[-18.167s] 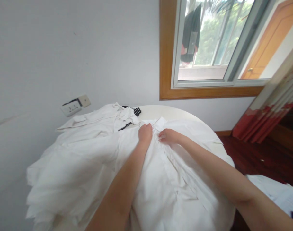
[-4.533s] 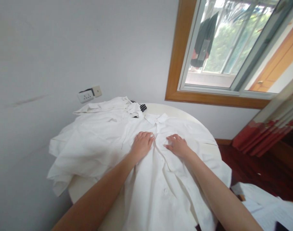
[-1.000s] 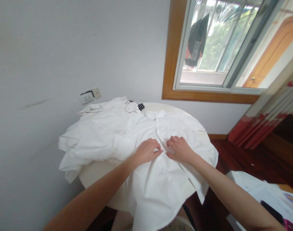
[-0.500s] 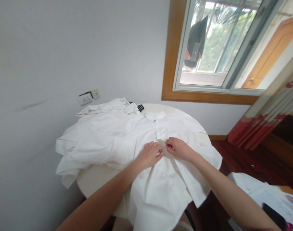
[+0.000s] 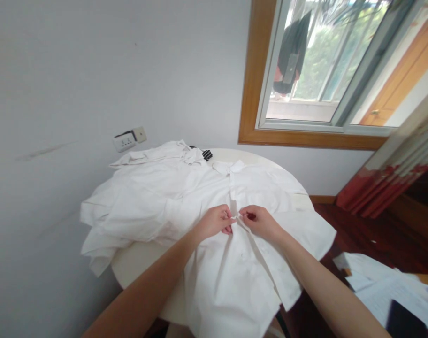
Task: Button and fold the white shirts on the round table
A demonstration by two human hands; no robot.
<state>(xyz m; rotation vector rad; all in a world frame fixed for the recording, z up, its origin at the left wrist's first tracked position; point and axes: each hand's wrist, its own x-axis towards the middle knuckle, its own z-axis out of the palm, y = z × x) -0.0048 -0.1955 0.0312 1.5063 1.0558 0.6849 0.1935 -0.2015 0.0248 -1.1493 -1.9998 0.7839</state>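
A white button-up shirt (image 5: 231, 277) lies spread over a round cream table (image 5: 143, 263), its collar toward the wall and its lower hem hanging over the near edge. Along the front opening, my left hand (image 5: 217, 219) pinches one edge of the cloth. Just to its right, my right hand (image 5: 259, 220) pinches the facing edge, the fingertips of both hands almost meeting. Below the hands the two front edges lie apart. Any button between the fingers is too small to make out.
More white garments (image 5: 140, 197) are heaped on the table's left, against the wall. A black-and-white striped item (image 5: 207, 155) lies at the back edge. A wall socket (image 5: 124, 142) is behind. Papers (image 5: 383, 281) and a dark phone-like object (image 5: 406, 321) sit at lower right.
My left hand has closed from loosely curled fingers onto the shirt's edge. Both hands have come closer together, lifting the cloth slightly at the opening. The view has shifted a little.
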